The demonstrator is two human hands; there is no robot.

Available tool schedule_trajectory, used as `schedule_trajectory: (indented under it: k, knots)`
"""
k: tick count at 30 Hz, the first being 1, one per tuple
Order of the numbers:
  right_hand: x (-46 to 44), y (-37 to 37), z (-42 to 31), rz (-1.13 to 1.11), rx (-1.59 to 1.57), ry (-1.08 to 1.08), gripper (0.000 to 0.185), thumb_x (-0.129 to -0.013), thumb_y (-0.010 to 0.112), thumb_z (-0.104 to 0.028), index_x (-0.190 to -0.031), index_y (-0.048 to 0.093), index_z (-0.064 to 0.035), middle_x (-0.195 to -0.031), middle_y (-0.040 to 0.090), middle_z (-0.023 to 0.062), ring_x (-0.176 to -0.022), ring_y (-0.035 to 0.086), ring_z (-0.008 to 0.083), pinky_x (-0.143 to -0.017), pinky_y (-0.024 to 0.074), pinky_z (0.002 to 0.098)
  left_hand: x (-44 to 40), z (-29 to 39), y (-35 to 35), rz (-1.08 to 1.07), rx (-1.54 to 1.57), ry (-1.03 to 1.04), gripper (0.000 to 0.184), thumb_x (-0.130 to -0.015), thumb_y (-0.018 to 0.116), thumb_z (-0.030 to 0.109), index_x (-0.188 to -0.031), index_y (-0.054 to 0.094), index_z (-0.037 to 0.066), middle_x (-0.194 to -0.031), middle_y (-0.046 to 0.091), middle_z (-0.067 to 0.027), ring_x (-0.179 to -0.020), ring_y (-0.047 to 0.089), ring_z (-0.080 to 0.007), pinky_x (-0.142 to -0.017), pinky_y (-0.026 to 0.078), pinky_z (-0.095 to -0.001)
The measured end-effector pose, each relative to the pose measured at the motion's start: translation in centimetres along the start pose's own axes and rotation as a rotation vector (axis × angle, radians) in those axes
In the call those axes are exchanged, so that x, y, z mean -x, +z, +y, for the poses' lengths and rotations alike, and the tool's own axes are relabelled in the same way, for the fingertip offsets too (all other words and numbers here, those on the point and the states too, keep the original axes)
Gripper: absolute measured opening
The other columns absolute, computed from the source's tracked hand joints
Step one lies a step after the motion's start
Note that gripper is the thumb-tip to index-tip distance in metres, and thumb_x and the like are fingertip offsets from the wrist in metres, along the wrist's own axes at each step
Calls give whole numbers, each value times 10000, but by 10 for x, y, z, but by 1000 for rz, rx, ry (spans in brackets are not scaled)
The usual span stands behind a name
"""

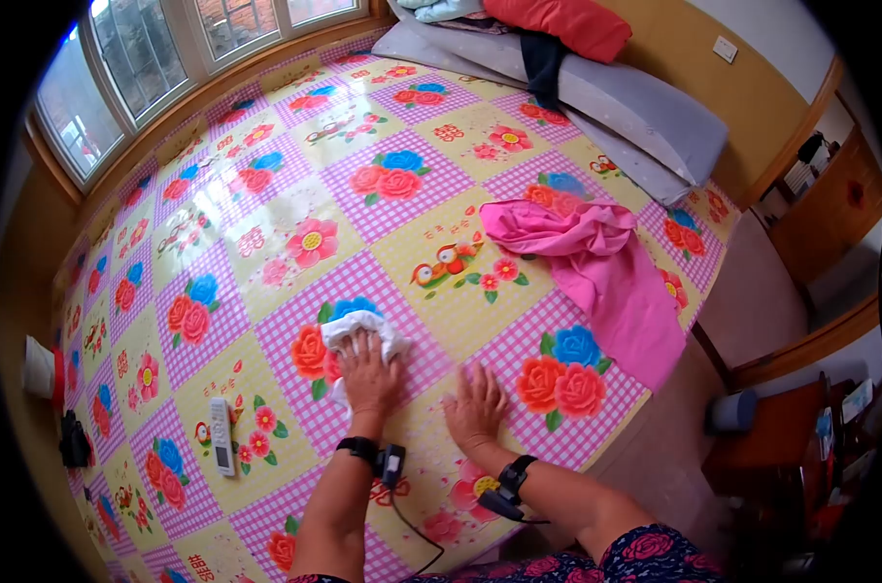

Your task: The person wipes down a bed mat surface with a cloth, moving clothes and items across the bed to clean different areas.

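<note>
My left hand [371, 374] presses down on a crumpled white cloth [368, 326], fingers spread over it, on the patterned floral sheet [422, 335]. Part of the cloth shows beyond the fingertips and a bit beside the palm. To its right, my right hand [476, 403] lies flat on the sheet with fingers apart and nothing in it. A bunched pink cloth [606, 262] lies farther up and to the right, touching neither hand.
A white remote control [221, 437] lies at the left. Folded grey bedding [626, 117] and a red bundle [567, 27] are at the back. Windows line the upper left. A white container [39, 367] stands at the far left edge, and a blue-grey bin [733, 411] is at the right.
</note>
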State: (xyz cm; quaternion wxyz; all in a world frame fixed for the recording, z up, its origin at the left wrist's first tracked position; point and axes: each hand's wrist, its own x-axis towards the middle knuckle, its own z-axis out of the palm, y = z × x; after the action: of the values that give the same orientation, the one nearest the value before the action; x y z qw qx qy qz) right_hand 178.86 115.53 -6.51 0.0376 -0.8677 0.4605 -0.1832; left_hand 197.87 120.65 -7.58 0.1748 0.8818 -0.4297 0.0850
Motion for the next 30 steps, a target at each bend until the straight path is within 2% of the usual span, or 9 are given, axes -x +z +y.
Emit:
schedule_trajectory:
  k: [4,6,9,12,14,16,21,25,30]
  knots:
    - [-38,-10,75,-156,-567,-198,470,-818,667,-258,-1270,576,-165,-1269,518,124,-1127,508,361,-925,437,476,3,-2,7,22,-19,-13,592,-885,561,422,-1375,482,99,-1512,370,-122,-1428,253,-381,-1138,200,-559]
    - [-74,-44,121,84,-219,-330,461,-823,665,-237,-1271,575,-177,-1280,516,123,-1145,501,366,-931,438,485,2,-6,8,18,-66,-5,597,-883,568,432,-1374,483,102,-1505,384,-109,-1426,269,-359,-1138,212,-544]
    - [-127,-42,213,203,62,-315,438,-853,632,-293,-1280,572,-214,-1350,480,121,-1217,458,376,-976,396,545,3,-4,3,-9,-35,-27,592,-884,573,433,-1372,487,109,-1506,383,-106,-1426,266,-361,-1137,213,-545]
    - [-171,-24,294,29,265,-249,436,-894,574,-381,-1312,541,-260,-1428,424,87,-1312,382,366,-1018,335,590,1,-1,-1,-24,-51,-30,579,-885,576,424,-1368,493,117,-1505,385,-106,-1423,272,-366,-1136,214,-543]
    - [-200,-16,338,-272,378,22,472,-928,506,-408,-1385,459,-297,-1512,348,45,-1389,295,359,-1068,309,533,1,0,-2,-26,-61,-42,574,-884,579,420,-1367,495,121,-1504,386,-107,-1421,276,-369,-1136,216,-540]
    - [-211,7,383,-51,523,33,445,-951,464,-422,-1364,479,-256,-1470,403,58,-1341,371,326,-1043,328,523,0,2,-5,-29,-47,-46,563,-887,576,413,-1363,501,123,-1505,386,-108,-1419,280,-373,-1135,218,-533]
    - [-214,2,361,139,524,228,444,-976,403,-421,-1347,492,-193,-1425,471,62,-1297,443,274,-1024,351,473,2,-2,-9,-53,-69,-26,554,-891,571,411,-1356,510,117,-1498,388,-127,-1419,275,-379,-1132,223,-532]
    - [-220,-5,359,153,572,186,435,-975,413,-389,-1349,491,-182,-1430,471,63,-1291,450,263,-1006,364,450,-2,19,-2,-182,-6,-51,575,-865,608,399,-1349,514,104,-1473,392,-176,-1417,256,-398,-1138,218,-539]
    - [-218,-5,356,129,562,184,446,-973,428,-389,-1356,484,-166,-1447,455,71,-1293,449,259,-998,371,446,-3,171,12,-319,233,352,689,-799,683,392,-1402,445,159,-1511,321,-161,-1429,222,-398,-1152,174,-577]
